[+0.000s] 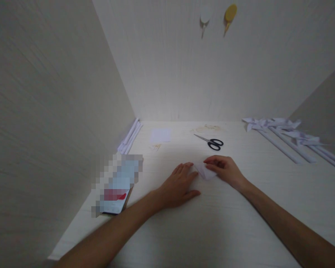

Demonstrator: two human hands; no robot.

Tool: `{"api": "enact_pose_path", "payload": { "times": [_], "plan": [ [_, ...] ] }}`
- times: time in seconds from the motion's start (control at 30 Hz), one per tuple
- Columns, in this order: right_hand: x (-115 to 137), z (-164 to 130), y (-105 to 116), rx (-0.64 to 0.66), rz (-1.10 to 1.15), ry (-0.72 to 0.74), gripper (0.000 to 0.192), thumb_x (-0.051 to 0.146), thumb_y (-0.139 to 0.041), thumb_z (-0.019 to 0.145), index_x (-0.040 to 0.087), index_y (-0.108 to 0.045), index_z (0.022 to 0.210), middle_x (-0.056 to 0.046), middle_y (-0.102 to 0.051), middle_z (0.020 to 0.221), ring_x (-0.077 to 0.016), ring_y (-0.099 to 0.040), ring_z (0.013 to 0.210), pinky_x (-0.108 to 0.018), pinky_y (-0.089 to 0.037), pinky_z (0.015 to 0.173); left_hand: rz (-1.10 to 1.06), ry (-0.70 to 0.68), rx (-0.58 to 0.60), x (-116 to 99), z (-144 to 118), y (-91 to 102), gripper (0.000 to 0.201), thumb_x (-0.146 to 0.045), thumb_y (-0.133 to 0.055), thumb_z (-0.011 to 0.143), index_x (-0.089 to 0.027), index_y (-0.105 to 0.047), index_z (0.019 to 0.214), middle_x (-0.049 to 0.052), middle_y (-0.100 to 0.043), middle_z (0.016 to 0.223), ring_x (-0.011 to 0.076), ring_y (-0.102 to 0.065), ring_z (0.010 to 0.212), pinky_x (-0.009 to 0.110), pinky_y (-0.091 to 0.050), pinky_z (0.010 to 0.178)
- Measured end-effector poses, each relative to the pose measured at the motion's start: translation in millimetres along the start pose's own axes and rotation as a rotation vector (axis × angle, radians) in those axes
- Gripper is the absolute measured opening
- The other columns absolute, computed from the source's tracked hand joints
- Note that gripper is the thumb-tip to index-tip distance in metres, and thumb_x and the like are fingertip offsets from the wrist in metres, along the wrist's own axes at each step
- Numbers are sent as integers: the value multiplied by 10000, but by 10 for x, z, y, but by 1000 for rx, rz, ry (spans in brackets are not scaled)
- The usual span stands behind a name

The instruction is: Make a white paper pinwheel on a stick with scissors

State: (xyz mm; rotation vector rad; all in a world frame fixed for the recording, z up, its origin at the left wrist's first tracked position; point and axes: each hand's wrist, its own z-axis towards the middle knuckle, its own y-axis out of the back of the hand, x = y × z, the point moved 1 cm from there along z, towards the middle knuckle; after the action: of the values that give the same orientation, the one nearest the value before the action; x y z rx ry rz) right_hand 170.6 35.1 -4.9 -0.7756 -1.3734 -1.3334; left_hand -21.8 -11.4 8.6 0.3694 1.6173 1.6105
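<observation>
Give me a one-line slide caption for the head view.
Both hands, left and right, press a paper on the table, scissors behind.

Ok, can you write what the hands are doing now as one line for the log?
left hand flat on table, fingertips at paper piece | right hand pressing paper piece | scissors behind, untouched | paper pinwheels far right

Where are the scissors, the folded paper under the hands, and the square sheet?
scissors (pixel 212 142): head view, near the pivot, where the blades meet the black handles.
folded paper (pixel 205 172): head view, white part showing between the hands.
square sheet (pixel 160 135): head view, its middle.
</observation>
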Motion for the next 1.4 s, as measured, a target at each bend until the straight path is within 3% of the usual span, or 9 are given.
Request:
{"api": "enact_pose_path", "payload": {
  "times": [0.13,0.23,0.37,0.6,0.8,1.0,1.2,1.33,1.4],
  "plan": [
    [46,-57,-59,-193,247,-15,229,345,-698,562,178,-636,706,-8,-610,581,-105,-528,512,-223,-405,472,-50,3,-100,21,26,-7,485,-362,-455,789,-162,-339,1215,132,-401,1266,218,-330,1199,440,-216,1020],
    [77,-95,-158,-248,350,-25,240,348,-702,568,177,-634,722,-12,-609,602,-100,-525,522,-215,-405,471,-90,-14,-213,23,52,-9,291,-284,-448,802,-194,-488,1076,91,-504,1165,190,-433,1104,415,-278,987],
    [82,-109,-220,-268,459,-58,272,340,-727,534,182,-618,727,-3,-609,636,-92,-521,525,-209,-414,484,-279,14,-357,9,89,10,185,-216,-420,812,-166,-595,779,82,-602,935,154,-545,883,311,-429,811],
    [29,-107,-186,-118,374,-123,270,421,-646,628,166,-623,713,-7,-600,596,-102,-517,509,-220,-400,478,-624,331,-626,99,144,39,120,-239,-508,740,-153,-563,678,11,-593,683,118,-551,664,239,-453,633],
    [10,-106,-181,-121,350,-97,259,419,-632,642,160,-622,637,-13,-584,576,-112,-511,533,-237,-402,517,-737,419,-632,84,237,84,93,-202,-523,713,-150,-533,790,16,-590,761,92,-548,594,220,-450,565],
    [17,-122,-176,-165,402,-94,244,375,-663,621,161,-562,560,22,-498,510,-81,-422,454,-218,-318,435,-615,290,-593,-31,386,118,281,-86,-496,676,-155,-497,949,67,-593,933,141,-573,806,300,-482,731],
    [49,-128,-191,-167,447,-42,320,320,-687,600,176,-427,482,56,-396,474,-63,-335,434,-211,-261,415,-689,225,-465,-94,374,12,644,-225,-622,623,-125,-369,1206,148,-509,1149,226,-531,970,378,-469,802],
    [74,-124,-210,-135,424,17,356,299,-693,579,175,-385,451,52,-397,490,-63,-345,446,-211,-256,418,-742,252,-386,-144,368,-4,858,-268,-699,556,-114,-274,1286,181,-445,1227,267,-481,1046,399,-441,834],
    [77,-122,-214,-116,412,23,374,308,-687,572,176,-364,437,49,-407,484,-67,-355,445,-213,-265,418,-807,275,-371,-144,379,-8,856,-241,-695,567,-118,-262,1295,177,-457,1216,253,-493,1027,386,-442,823]
  ]
}}
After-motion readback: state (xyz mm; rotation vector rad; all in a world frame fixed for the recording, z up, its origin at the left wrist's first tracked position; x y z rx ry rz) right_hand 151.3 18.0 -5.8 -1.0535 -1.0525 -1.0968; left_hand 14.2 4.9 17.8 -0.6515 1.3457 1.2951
